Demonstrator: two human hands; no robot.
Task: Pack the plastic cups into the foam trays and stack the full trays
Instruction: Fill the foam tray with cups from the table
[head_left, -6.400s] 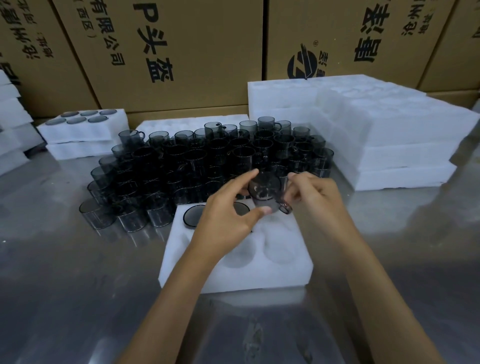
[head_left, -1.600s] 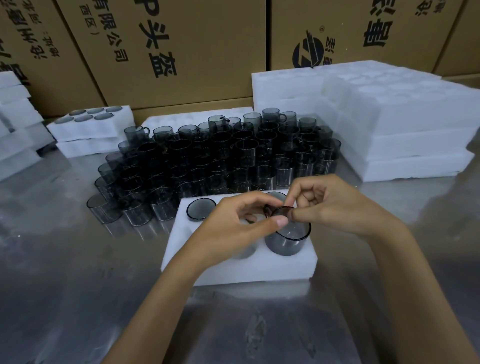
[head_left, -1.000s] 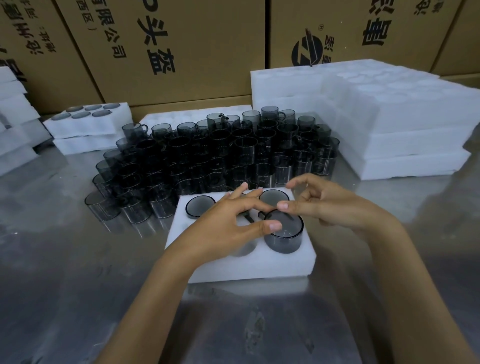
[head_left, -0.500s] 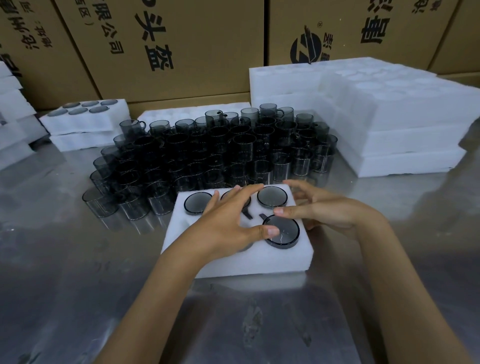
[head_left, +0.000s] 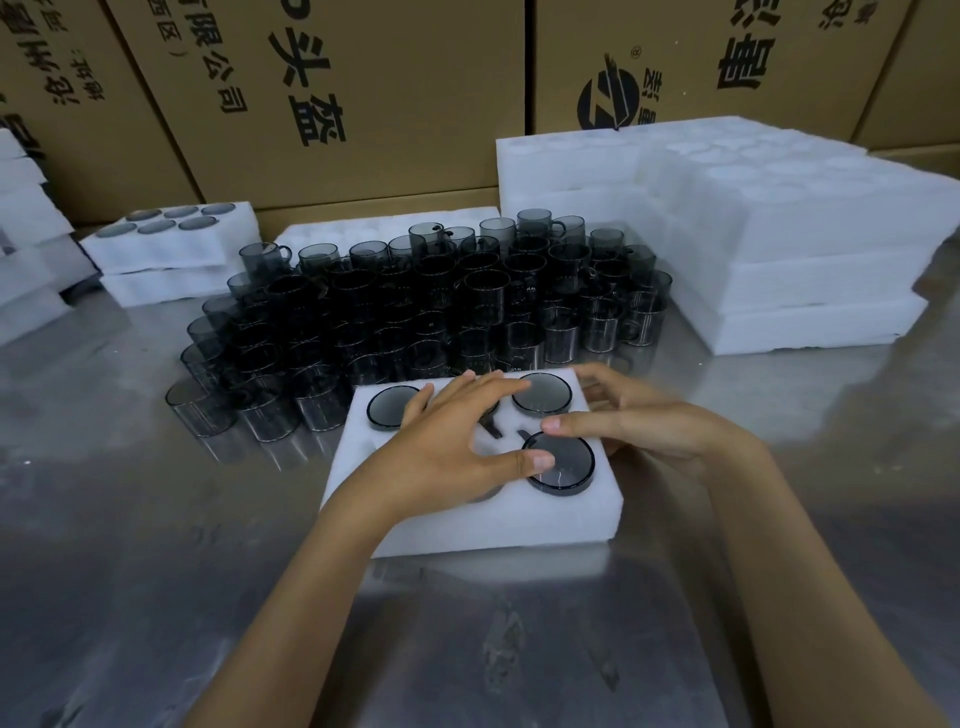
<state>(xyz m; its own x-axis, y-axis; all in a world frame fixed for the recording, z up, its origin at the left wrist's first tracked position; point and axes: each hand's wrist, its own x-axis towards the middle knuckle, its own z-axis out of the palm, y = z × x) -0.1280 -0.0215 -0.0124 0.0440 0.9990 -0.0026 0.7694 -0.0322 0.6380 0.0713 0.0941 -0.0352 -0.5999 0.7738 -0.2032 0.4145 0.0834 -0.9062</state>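
The smoky cup (head_left: 560, 464) now sits flush in my foam tray (head_left: 467, 525), apparently seated; left hand (head_left: 447, 452) and right hand (head_left: 644, 421) rest open, two pockets left.

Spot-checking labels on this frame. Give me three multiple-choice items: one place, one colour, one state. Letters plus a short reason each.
1. Where is the tall stack of empty foam trays?
A. back right
B. front left
C. under the hands

2. What colour are the loose cups?
A. clear red
B. smoky dark grey
C. white

3. How does the front right cup sit in the near foam tray?
A. lying on the table
B. held in the air
C. pushed down into its pocket

Answers: A, it stands behind the right hand; B, all are tinted dark grey; C, only its flat top shows, with the left hand thumb on it.
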